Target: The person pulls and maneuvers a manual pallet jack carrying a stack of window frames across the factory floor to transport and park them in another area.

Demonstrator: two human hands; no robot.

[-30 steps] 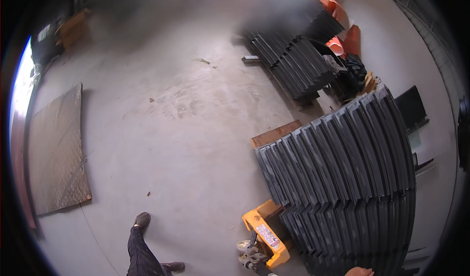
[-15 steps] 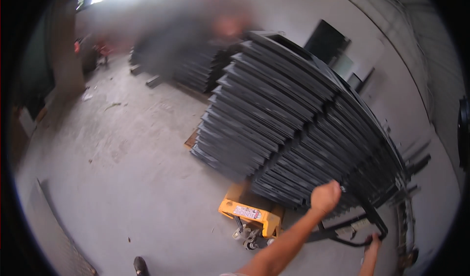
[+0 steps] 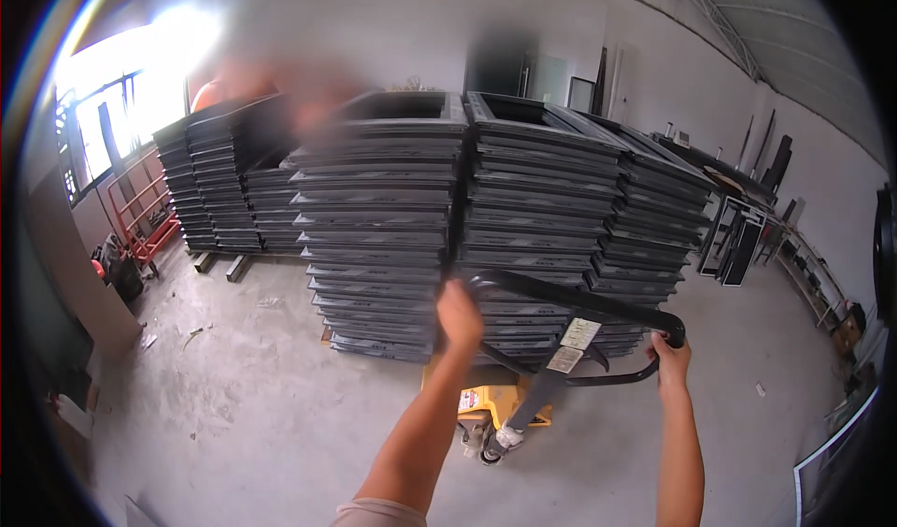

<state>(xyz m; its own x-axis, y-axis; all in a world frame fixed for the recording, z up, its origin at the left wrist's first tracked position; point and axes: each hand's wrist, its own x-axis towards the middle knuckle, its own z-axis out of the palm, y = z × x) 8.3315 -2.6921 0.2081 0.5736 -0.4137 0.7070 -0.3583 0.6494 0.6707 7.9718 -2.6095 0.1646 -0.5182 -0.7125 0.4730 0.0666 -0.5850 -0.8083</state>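
A yellow pallet jack [image 3: 509, 399] stands in front of me, its black loop handle [image 3: 579, 295] tilted toward me. My left hand [image 3: 459, 316] is closed on the left end of the loop; its fingertips are hidden on the far side. At the right bend of the loop, my right hand [image 3: 670, 357] wraps round the bar. Just beyond the handle rise tall side-by-side stacks of dark grey rectangular frames [image 3: 383, 219], the pallet jack at their base.
More dark frames [image 3: 220, 186] are piled behind on the left, near a red cart [image 3: 145, 214] and a bright window. On the right, a long bench [image 3: 808, 275] runs along the wall, with framed panels [image 3: 733, 242] leaning nearby. A blurred smear covers the upper left.
My view has swung and levelled, so the stacks now face me upright. The handle appears more central, with both hands still on it.
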